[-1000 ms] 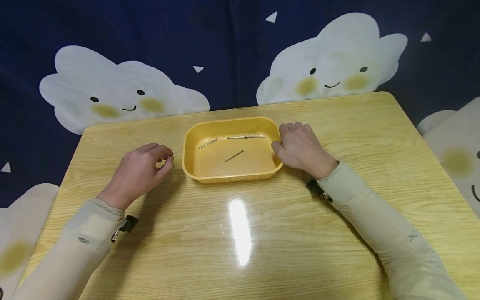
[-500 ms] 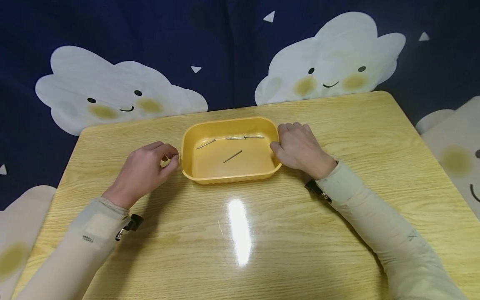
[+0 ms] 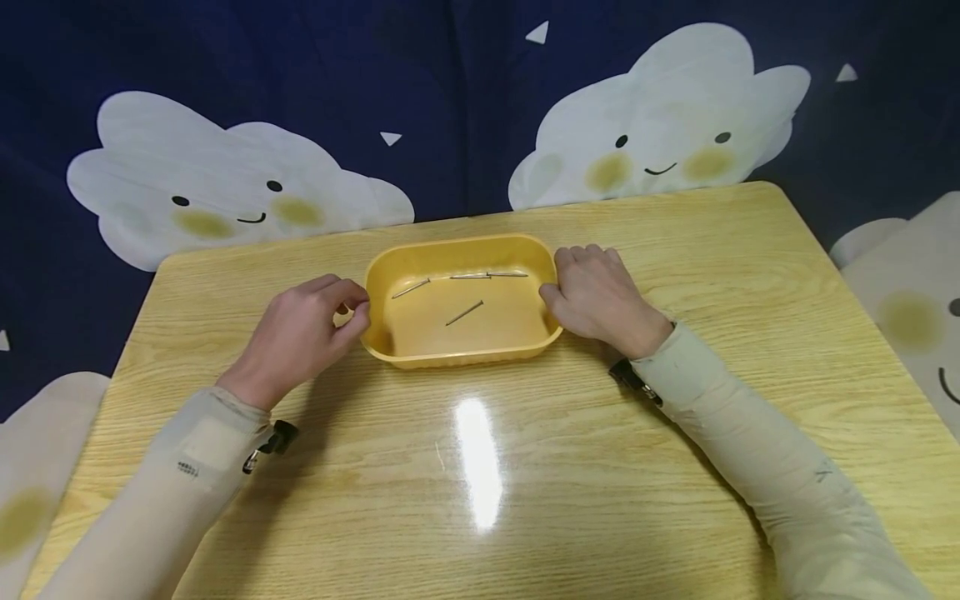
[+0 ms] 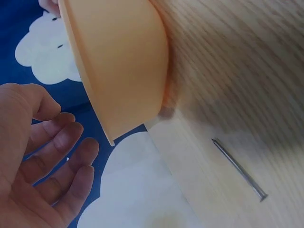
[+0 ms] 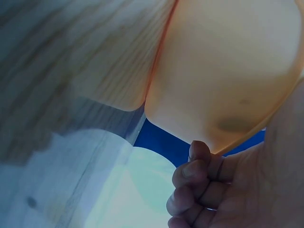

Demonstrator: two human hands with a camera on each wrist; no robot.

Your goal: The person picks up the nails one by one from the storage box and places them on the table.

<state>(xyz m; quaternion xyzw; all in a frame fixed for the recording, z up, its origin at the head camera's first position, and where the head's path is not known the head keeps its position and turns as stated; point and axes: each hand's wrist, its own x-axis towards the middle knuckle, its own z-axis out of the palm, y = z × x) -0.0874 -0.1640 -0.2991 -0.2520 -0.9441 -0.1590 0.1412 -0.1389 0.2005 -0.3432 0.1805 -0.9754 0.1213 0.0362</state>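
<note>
A yellow plastic tray (image 3: 495, 337) stands on the table with several nails (image 3: 465, 312) lying on its floor. My right hand (image 3: 603, 296) grips the tray's right end, the thumb over the rim and the fingers curled outside. Close to the left end is my left hand (image 3: 303, 333), its fingers loosely bent. From the left wrist, a gap shows between these fingers (image 4: 71, 161) and the tray wall (image 4: 118, 71), and nothing is seen in them. One more nail (image 4: 240, 171) lies on the table there; the head view does not show it.
The light wood table (image 3: 562, 467) carries a bright glare streak in front of the tray. Behind its far edge hangs a dark blue cloth (image 3: 465, 100) printed with smiling clouds.
My left hand has moved right, up to the left end of the tray. The right hand keeps its hold, and the tray and nails stay put.
</note>
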